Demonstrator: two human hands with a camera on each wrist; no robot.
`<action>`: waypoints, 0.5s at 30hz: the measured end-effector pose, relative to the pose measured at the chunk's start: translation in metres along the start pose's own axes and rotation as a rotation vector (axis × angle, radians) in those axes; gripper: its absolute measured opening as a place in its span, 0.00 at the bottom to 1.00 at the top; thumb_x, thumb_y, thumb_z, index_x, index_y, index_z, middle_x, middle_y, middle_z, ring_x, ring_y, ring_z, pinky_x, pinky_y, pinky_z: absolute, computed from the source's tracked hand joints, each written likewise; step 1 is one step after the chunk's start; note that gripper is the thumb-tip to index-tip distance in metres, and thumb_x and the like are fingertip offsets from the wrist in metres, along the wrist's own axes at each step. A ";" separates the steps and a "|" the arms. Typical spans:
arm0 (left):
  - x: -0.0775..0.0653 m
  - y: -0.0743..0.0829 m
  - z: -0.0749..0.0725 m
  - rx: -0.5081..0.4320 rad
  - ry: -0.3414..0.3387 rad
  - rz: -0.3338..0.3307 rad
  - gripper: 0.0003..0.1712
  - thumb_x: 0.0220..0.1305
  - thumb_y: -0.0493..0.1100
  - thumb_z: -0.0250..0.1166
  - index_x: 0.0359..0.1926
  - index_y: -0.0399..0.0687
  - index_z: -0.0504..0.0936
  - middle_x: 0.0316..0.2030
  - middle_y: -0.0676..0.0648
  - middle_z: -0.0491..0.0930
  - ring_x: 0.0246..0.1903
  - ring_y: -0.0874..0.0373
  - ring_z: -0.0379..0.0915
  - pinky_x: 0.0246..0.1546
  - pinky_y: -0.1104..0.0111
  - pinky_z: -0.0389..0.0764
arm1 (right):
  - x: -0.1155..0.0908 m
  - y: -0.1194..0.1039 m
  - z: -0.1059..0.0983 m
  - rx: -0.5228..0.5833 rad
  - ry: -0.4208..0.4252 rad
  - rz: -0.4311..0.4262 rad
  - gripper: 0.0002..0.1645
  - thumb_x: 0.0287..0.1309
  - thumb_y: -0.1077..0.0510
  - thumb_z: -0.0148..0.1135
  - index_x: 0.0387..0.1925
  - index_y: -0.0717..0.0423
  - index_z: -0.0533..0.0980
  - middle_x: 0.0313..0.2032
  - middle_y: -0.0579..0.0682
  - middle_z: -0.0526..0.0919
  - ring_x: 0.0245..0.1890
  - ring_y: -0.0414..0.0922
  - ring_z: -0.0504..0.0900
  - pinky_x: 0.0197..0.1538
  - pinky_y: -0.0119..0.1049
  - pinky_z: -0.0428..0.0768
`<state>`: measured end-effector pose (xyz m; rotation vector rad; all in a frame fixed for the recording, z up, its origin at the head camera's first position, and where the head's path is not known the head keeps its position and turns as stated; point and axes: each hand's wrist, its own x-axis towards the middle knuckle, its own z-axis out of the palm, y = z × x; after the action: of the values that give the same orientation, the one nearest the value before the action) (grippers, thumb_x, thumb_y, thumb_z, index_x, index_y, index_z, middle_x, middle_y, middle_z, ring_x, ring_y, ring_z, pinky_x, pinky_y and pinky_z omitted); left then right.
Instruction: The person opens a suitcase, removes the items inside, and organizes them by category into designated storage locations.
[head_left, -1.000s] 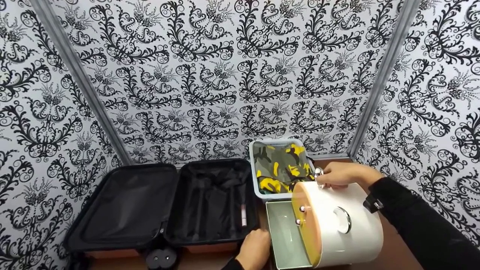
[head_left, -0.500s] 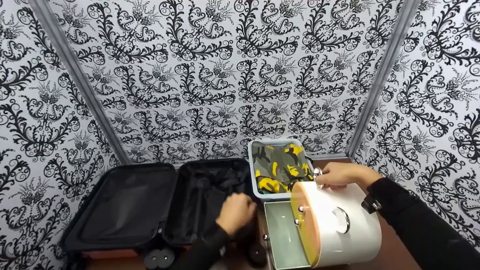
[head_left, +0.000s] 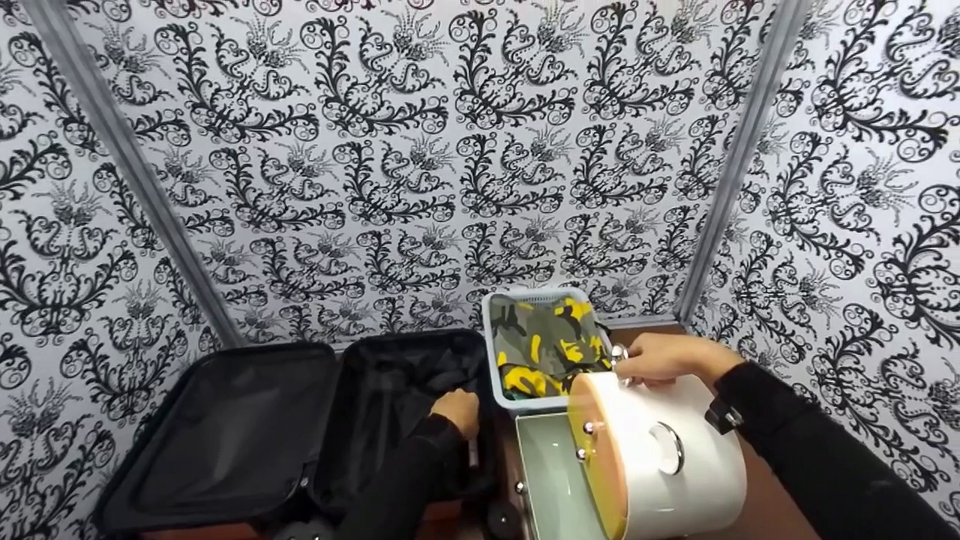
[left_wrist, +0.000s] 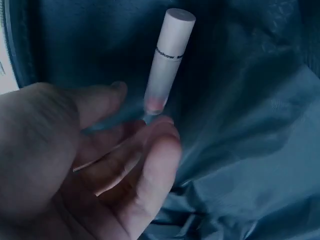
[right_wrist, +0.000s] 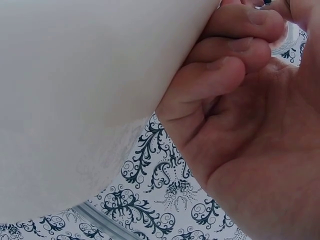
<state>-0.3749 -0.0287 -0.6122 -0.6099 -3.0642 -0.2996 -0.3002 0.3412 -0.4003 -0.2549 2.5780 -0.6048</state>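
My left hand (head_left: 456,411) is low inside the black suitcase (head_left: 352,420). In the left wrist view, its thumb and fingers (left_wrist: 159,175) are apart, with the fingertips close to the lower end of a slim pale pink cosmetic tube (left_wrist: 170,55). That tube lies on the dark lining, and the head view shows part of it beside the hand. At right, my right hand (head_left: 664,358) grips the top handle (head_left: 619,356) of a white rounded cosmetic storage box (head_left: 690,465). Curled fingers show against the white box wall in the right wrist view.
A pale green drawer (head_left: 555,472) with a metal knob (head_left: 520,487) sticks out left of the box. Behind it, a light blue basket (head_left: 491,360) holds camouflage cloth (head_left: 551,345). The suitcase's open lid half (head_left: 232,435) lies at left. Patterned walls (head_left: 420,187) enclose the table.
My left hand has moved from beside the drawer into the suitcase, over the cosmetic tube. My right hand stays on the box handle. The head view has shifted slightly.
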 end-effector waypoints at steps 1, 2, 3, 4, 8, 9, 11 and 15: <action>0.002 0.000 0.003 -0.002 -0.022 -0.021 0.07 0.52 0.36 0.79 0.33 0.39 0.92 0.37 0.35 0.92 0.34 0.39 0.91 0.35 0.46 0.91 | 0.000 0.000 0.000 -0.007 0.005 -0.006 0.19 0.69 0.40 0.62 0.28 0.46 0.81 0.19 0.40 0.75 0.20 0.38 0.68 0.29 0.31 0.69; 0.005 -0.001 0.006 -0.003 -0.043 -0.040 0.08 0.52 0.36 0.80 0.34 0.40 0.92 0.39 0.35 0.92 0.35 0.39 0.91 0.36 0.46 0.91 | 0.001 0.000 0.000 -0.009 0.008 -0.008 0.19 0.69 0.40 0.62 0.29 0.47 0.81 0.19 0.40 0.75 0.20 0.38 0.68 0.29 0.31 0.68; 0.006 -0.002 0.008 -0.003 -0.066 -0.057 0.08 0.52 0.36 0.80 0.35 0.40 0.92 0.40 0.36 0.93 0.36 0.40 0.91 0.36 0.47 0.91 | 0.001 0.000 0.001 -0.013 0.012 -0.013 0.19 0.68 0.40 0.62 0.29 0.47 0.82 0.19 0.40 0.75 0.20 0.37 0.69 0.29 0.31 0.68; 0.007 -0.002 0.011 -0.001 -0.080 -0.069 0.08 0.52 0.36 0.81 0.35 0.40 0.93 0.41 0.36 0.93 0.37 0.40 0.91 0.37 0.48 0.91 | 0.001 -0.001 0.001 -0.018 0.017 -0.018 0.19 0.68 0.40 0.62 0.29 0.48 0.83 0.19 0.40 0.75 0.19 0.37 0.68 0.28 0.31 0.68; -0.003 0.004 0.002 -0.023 -0.128 -0.104 0.11 0.52 0.33 0.83 0.37 0.39 0.92 0.43 0.35 0.92 0.39 0.39 0.91 0.40 0.48 0.92 | 0.002 -0.003 0.002 -0.014 0.020 -0.015 0.19 0.68 0.40 0.62 0.28 0.47 0.81 0.18 0.40 0.74 0.19 0.37 0.67 0.28 0.31 0.67; -0.005 0.005 0.002 -0.030 -0.133 -0.103 0.11 0.52 0.33 0.83 0.38 0.38 0.92 0.44 0.35 0.92 0.39 0.38 0.91 0.41 0.48 0.92 | 0.002 -0.003 0.001 -0.009 0.018 -0.014 0.19 0.69 0.40 0.62 0.29 0.47 0.82 0.18 0.40 0.74 0.18 0.37 0.67 0.27 0.31 0.67; -0.009 0.007 0.000 -0.041 -0.129 -0.098 0.13 0.50 0.33 0.83 0.39 0.38 0.92 0.44 0.34 0.92 0.40 0.38 0.91 0.41 0.47 0.92 | 0.002 -0.003 0.001 -0.010 0.015 -0.005 0.19 0.69 0.40 0.62 0.27 0.46 0.80 0.18 0.40 0.74 0.18 0.38 0.67 0.27 0.31 0.67; -0.014 0.013 0.001 -0.055 -0.120 -0.077 0.11 0.51 0.32 0.81 0.37 0.37 0.92 0.42 0.33 0.93 0.39 0.38 0.92 0.39 0.49 0.92 | 0.000 -0.002 0.000 -0.009 0.004 0.000 0.20 0.69 0.39 0.62 0.27 0.46 0.79 0.18 0.40 0.73 0.18 0.38 0.66 0.28 0.32 0.67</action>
<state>-0.3576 -0.0223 -0.6109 -0.5315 -3.2104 -0.3627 -0.2995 0.3393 -0.3994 -0.2565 2.5853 -0.5945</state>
